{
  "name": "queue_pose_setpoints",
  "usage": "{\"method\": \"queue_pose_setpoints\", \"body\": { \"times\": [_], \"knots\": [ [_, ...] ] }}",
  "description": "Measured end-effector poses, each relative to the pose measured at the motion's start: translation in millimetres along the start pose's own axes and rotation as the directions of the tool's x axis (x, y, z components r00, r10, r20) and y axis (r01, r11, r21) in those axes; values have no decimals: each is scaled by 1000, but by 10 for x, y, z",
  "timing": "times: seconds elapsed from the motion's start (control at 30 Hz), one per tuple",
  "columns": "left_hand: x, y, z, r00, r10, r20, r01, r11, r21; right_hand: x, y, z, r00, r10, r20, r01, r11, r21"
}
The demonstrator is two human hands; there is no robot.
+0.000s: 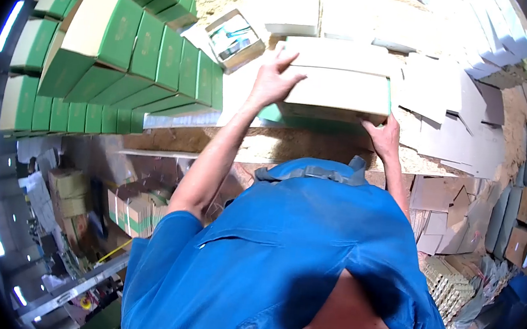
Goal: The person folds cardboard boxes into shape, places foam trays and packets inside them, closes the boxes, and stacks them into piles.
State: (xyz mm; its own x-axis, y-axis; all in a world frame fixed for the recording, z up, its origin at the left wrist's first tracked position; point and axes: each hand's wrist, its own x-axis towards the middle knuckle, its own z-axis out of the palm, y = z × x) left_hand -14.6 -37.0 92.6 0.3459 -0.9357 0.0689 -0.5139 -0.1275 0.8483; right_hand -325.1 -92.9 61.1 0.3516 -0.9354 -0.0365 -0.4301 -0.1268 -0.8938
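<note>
A long cardboard box (339, 89) with a pale top and green sides lies in front of me on the workbench. My left hand (273, 83) is at its left end, fingers spread and reaching over the pale top. At the near right corner, my right hand (383, 137) grips the box, with its thumb on the near side and its other fingers partly hidden. An open small carton (235, 38) holding blue-and-white items sits to the left of my left hand.
Rows of green-and-white boxes (150, 50) are stacked at left. Flat pale cardboard sheets (441, 93) lie on the bench at right. Bundled cartons (137, 206) stand below the bench's near edge, and stacked cardboard (448, 206) is at lower right.
</note>
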Motion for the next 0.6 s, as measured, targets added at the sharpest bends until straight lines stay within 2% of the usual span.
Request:
{"method": "queue_pose_setpoints", "body": {
  "times": [0.03,0.07,0.1,0.13,0.17,0.2,0.23,0.27,0.3,0.33,0.4,0.43,0.47,0.53,0.57,0.6],
  "knots": [
    [49,184,-239,999,37,40,-39,997,69,-3,-275,-57,991,-66,-118,51,990,-130],
    [131,196,-439,990,66,127,-73,996,55,-6,-449,-118,980,-132,-150,94,967,-235],
    [126,381,-637,969,-5,248,44,988,-149,-24,-668,-193,972,-178,-151,135,956,-261],
    [113,491,-748,961,33,273,13,986,-165,-14,-849,-267,961,-232,-150,182,939,-291],
    [66,560,-826,949,15,316,52,978,-202,3,-922,-315,965,-194,-175,141,951,-276],
    [16,596,-887,934,0,358,91,968,-236,31,-949,-369,966,-194,-170,164,970,-177],
    [-58,457,-857,954,-9,300,65,983,-175,13,-962,-406,976,-133,-170,111,985,-132],
    [-153,329,-805,950,-57,308,133,963,-233,-34,-976,-434,984,-70,-165,56,995,-86],
    [-276,62,-733,960,-118,255,193,936,-294,-152,-1004,-448,983,-163,-82,156,984,-85],
    [-409,-200,-664,961,-186,205,250,901,-355,-240,-731,-389,943,-329,-42,325,943,-77],
    [-612,-350,-407,932,-363,1,317,810,-494,-467,-658,-322,875,-475,95,484,853,-198],
    [-672,-650,-307,915,-402,-45,338,821,-460,-485,-667,-285,875,-467,126,478,876,-70],
    [-684,-738,-266,861,-508,29,478,788,-388,-443,-622,-265,875,-465,133,476,876,-73],
    [-575,-968,-20,824,-555,-115,477,789,-388,-193,-530,-203,848,-528,51,529,835,-149],
    [-480,-1069,24,839,-530,-121,472,820,-323,-55,-662,-186,875,-483,36,479,852,-209],
    [-358,-1453,121,889,-450,-87,391,843,-370,134,-804,-157,850,-524,47,509,797,-326]
  ]
}}
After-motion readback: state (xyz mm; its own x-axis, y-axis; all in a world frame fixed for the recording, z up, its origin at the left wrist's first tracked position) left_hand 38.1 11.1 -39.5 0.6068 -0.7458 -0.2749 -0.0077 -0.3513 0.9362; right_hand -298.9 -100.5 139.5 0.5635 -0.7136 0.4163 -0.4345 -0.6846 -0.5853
